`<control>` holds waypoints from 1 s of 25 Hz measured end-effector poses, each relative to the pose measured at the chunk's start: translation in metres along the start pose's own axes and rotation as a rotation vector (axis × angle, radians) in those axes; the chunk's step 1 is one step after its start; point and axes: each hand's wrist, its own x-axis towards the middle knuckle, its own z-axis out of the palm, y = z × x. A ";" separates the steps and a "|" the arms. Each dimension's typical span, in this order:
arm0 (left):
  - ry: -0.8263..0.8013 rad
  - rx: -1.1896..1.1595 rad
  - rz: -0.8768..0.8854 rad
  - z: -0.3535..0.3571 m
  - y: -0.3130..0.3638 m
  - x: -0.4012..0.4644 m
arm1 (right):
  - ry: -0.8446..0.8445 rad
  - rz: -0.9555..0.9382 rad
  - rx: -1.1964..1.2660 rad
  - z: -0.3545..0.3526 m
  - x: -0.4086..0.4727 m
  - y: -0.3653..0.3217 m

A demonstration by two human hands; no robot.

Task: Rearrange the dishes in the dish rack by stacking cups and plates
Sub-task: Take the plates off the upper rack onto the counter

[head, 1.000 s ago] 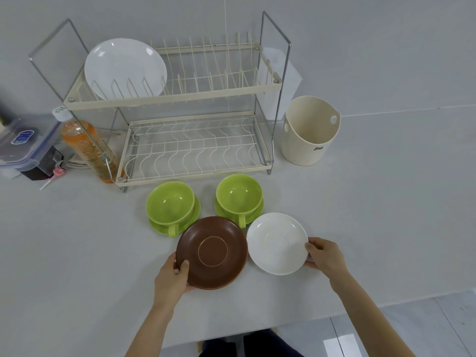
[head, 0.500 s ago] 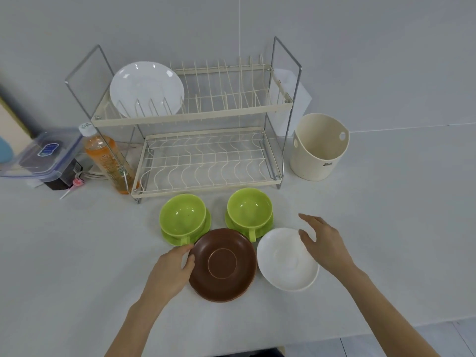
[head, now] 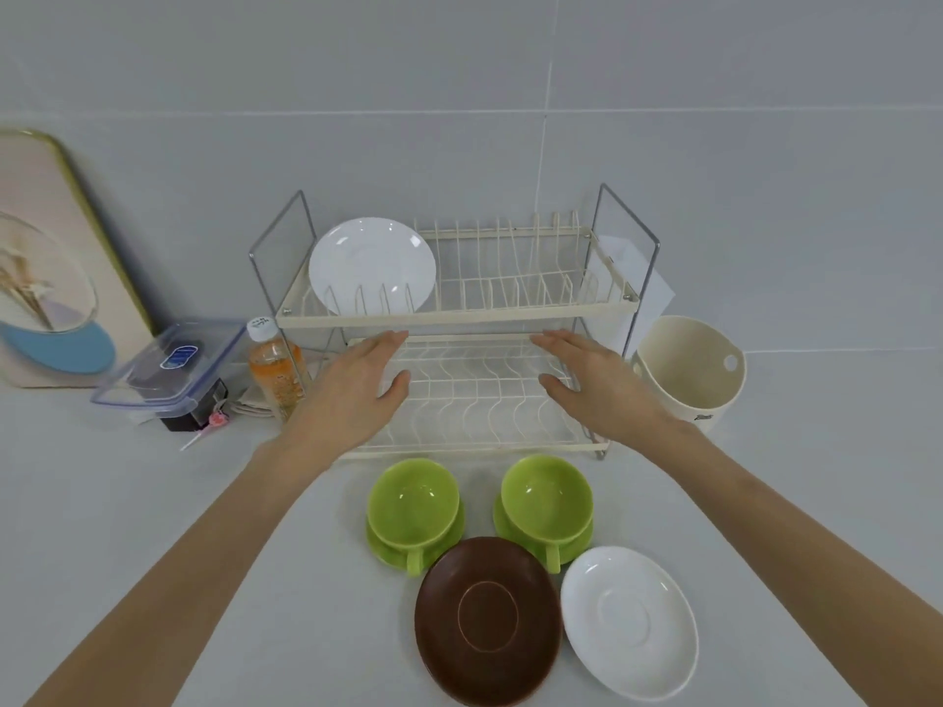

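Note:
A cream two-tier wire dish rack (head: 459, 316) stands against the wall. One white plate (head: 372, 265) stands upright at the left of its top tier; the lower tier holds nothing. My left hand (head: 352, 390) and my right hand (head: 592, 382) are both raised in front of the lower tier, fingers apart, holding nothing. On the counter in front of the rack sit two green cups on green saucers, the left cup (head: 413, 502) and the right cup (head: 546, 497). Nearer me lie a brown saucer (head: 487, 617) and a white saucer (head: 630, 622).
A cream bucket (head: 689, 369) stands right of the rack. Left of the rack are an orange drink bottle (head: 275, 372), a clear lidded box (head: 171, 367) on a dark block, and a framed picture (head: 51, 257) leaning on the wall.
Both hands let go of the brown and white saucers and moved up and forward to the rack's lower tier. The camera tilted up.

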 end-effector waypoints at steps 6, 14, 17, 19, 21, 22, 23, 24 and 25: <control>0.064 0.006 -0.123 -0.043 -0.023 0.066 | 0.030 -0.086 -0.047 -0.018 0.082 -0.047; -0.124 -0.086 -0.393 -0.052 -0.061 0.131 | -0.267 0.234 0.146 0.000 0.180 -0.074; -0.176 -0.133 -0.432 -0.047 -0.067 0.141 | -0.313 0.379 0.310 0.014 0.203 -0.074; -0.161 -0.167 -0.473 -0.046 -0.069 0.145 | -0.269 0.435 0.448 0.024 0.212 -0.072; -0.119 -0.189 -0.509 -0.046 -0.069 0.146 | -0.205 0.481 0.530 0.029 0.214 -0.072; -0.093 -0.200 -0.522 -0.047 -0.069 0.146 | -0.164 0.492 0.552 0.030 0.214 -0.071; -0.055 -0.218 -0.517 -0.048 -0.069 0.147 | -0.118 0.495 0.575 0.030 0.214 -0.071; -0.015 -0.222 -0.495 -0.048 -0.069 0.146 | -0.068 0.494 0.610 0.028 0.212 -0.071; 0.032 -0.234 -0.469 -0.050 -0.069 0.145 | -0.022 0.485 0.651 0.025 0.212 -0.071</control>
